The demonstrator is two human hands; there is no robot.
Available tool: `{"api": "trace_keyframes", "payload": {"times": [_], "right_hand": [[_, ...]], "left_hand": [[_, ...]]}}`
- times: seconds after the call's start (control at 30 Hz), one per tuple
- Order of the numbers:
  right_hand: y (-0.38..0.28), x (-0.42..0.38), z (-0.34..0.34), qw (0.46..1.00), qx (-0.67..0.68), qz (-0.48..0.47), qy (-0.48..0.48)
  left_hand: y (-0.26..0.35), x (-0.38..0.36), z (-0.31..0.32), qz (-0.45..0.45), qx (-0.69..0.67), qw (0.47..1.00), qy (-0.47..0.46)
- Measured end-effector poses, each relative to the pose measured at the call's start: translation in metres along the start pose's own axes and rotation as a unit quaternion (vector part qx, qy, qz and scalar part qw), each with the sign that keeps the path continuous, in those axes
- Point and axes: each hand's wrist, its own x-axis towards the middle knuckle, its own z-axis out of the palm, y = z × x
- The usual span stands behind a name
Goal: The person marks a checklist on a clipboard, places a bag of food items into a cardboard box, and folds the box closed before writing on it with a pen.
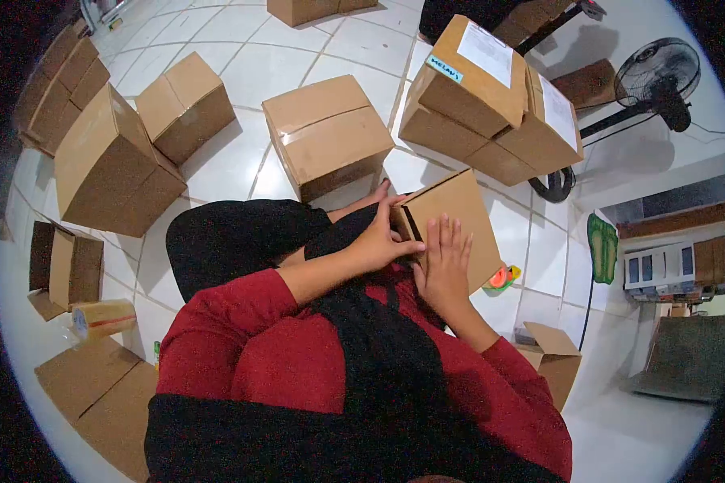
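Observation:
A small brown cardboard box [479, 213] rests tilted against my lap, with a dark gap along its left edge where a flap meets the side. My left hand [379, 244] grips that left edge, its thumb lying over the flap and some fingers hidden by the box. Flat on the top face lies my right hand [445, 270], its fingers stretched out. Just beyond my legs, a closed, taped cardboard box [330, 133] sits on the tiles.
Stacked boxes with paper labels [483, 88] stand ahead right, near a black fan [659, 76]. More boxes [113, 173] are at left. A tape roll [105, 318] lies by an open box [76, 270]. Another open box [552, 358] is at right, below a small colorful object [503, 277].

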Motion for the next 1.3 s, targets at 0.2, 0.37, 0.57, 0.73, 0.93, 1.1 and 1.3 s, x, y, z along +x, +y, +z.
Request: {"api": "trace_keyframes", "payload": {"times": [0.2,0.37,0.57,0.73,0.93,1.1,1.3], "right_hand": [[0.006,-0.001,0.020,0.999,-0.023,-0.017,0.022],[0.000,-0.001,0.004,0.999,0.012,-0.033,-0.012],[0.064,0.030,-0.021,0.901,0.431,-0.036,0.023],[0.154,0.149,-0.035,0.661,0.663,0.190,0.295],[0.192,0.225,-0.025,0.457,0.808,0.321,0.188],[0.192,0.220,-0.016,0.406,0.850,0.251,0.225],[0.150,0.118,-0.039,0.489,0.835,0.079,0.239]], "left_hand": [[-0.006,0.000,0.002,0.043,0.043,0.998,0.006],[-0.036,0.014,0.003,0.067,0.042,0.996,0.051],[-0.003,0.012,-0.026,-0.085,0.036,0.996,0.000],[-0.061,0.009,-0.042,-0.006,0.095,0.994,-0.062],[-0.079,-0.010,-0.063,-0.176,0.150,0.951,-0.206],[-0.032,-0.014,-0.050,-0.162,0.081,0.970,-0.165],[-0.006,-0.010,-0.033,0.032,0.000,0.995,-0.097]]}}
